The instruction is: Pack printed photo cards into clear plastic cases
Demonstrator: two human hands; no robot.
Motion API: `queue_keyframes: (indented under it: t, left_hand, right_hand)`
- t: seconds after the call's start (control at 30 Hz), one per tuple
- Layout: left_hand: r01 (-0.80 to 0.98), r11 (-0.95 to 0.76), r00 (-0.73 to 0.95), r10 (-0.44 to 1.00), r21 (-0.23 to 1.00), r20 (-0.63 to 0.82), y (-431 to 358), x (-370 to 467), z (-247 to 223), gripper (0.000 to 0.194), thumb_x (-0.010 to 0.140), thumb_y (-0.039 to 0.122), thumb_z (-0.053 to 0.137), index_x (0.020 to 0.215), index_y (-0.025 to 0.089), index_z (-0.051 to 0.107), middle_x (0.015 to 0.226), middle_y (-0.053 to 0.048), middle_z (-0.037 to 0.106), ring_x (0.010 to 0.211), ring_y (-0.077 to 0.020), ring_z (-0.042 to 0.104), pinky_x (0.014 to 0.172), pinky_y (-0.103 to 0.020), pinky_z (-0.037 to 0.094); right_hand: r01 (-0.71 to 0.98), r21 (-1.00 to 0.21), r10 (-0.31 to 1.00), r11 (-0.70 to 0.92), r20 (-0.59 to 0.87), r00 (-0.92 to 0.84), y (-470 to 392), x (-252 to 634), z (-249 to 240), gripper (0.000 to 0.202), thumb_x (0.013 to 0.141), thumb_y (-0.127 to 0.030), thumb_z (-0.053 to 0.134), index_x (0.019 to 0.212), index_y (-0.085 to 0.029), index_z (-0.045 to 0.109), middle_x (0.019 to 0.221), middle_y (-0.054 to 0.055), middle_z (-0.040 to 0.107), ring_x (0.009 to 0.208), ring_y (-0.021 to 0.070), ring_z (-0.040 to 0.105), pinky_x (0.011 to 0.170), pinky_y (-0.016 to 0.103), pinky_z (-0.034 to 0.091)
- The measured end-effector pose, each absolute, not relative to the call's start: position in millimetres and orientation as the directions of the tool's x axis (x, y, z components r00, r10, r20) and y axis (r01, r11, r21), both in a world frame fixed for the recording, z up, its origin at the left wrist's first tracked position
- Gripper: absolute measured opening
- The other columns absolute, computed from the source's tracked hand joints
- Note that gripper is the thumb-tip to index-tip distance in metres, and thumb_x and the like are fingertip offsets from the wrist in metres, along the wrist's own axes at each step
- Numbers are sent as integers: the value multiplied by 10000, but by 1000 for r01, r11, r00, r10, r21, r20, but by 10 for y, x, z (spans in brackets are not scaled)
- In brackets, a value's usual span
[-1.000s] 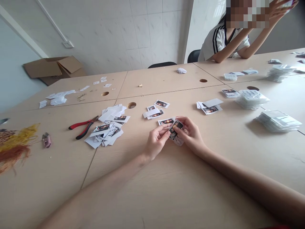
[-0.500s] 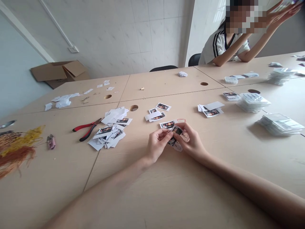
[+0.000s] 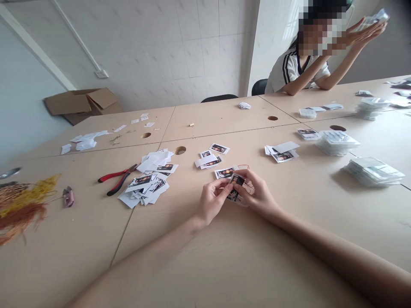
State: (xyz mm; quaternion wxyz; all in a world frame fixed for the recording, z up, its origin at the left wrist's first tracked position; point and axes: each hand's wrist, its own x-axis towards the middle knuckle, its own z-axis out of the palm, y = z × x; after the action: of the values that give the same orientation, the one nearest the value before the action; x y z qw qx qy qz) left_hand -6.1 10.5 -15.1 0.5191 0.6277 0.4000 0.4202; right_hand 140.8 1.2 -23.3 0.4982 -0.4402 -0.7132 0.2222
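Well, a big tan table (image 3: 205, 256) fills most of the view. Across it, on the right, sits a person (image 3: 290, 70) in a white top, elbows on the table and hands up. At the far left is an open brown box (image 3: 70, 105). A messy pile of cards (image 3: 147, 185) lies on the left, near red and black pliers (image 3: 111, 176), and clear flat boxes (image 3: 374, 171) are stacked on the right. The left hand (image 3: 214, 197) and the right hand (image 3: 258, 194) are close together, fingers and thumbs pinched closed on one small picture card (image 3: 236, 179) (it has a dark picture and a pale edge). That card is between the two hands, and another card (image 3: 224, 172) lies flat just past them.
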Motion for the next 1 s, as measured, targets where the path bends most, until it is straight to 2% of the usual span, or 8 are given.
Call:
queue_keyframes:
  t: [0.2, 0.3, 0.47, 1.0]
  left_hand:
    - [1, -131, 407, 906, 991, 119, 98, -65, -165, 291, 787, 290, 496, 1023, 132, 563, 1008, -92, 609, 878, -184, 574, 764, -289, 463]
    - [-14, -116, 417, 902, 993, 112, 102, -64, -176, 315, 783, 262, 506, 1074, 148, 542, 1055, -91, 596, 918, -189, 566, 804, -299, 454]
    - [-58, -83, 441, 892, 995, 100, 102, -52, -197, 418, 764, 205, 527, 1175, 148, 472, 1145, -107, 550, 1043, -218, 517, 901, -345, 411]
    - [-7, -82, 384, 920, 997, 78, 73, -54, -118, 331, 769, 281, 521, 1066, 137, 547, 1071, -89, 592, 952, -188, 558, 820, -277, 446]
  right_hand:
    - [466, -712, 834, 525, 540, -115, 28, 1436, -191, 205, 775, -193, 500, 980, -207, 508, 866, 46, 580, 831, 183, 513, 754, 334, 422]
    - [487, -692, 820, 533, 564, -97, 39, 1438, -201, 219, 771, -169, 494, 983, -220, 512, 926, 44, 582, 886, 189, 504, 794, 347, 412]
    - [471, -749, 848, 465, 530, 6, 64, 1434, -257, 247, 763, -217, 517, 1009, -222, 495, 952, 49, 563, 887, 191, 522, 773, 344, 436]
    - [425, -741, 835, 519, 546, -69, 75, 1421, -239, 172, 794, -226, 490, 965, -215, 497, 936, 57, 553, 869, 181, 512, 739, 322, 437]
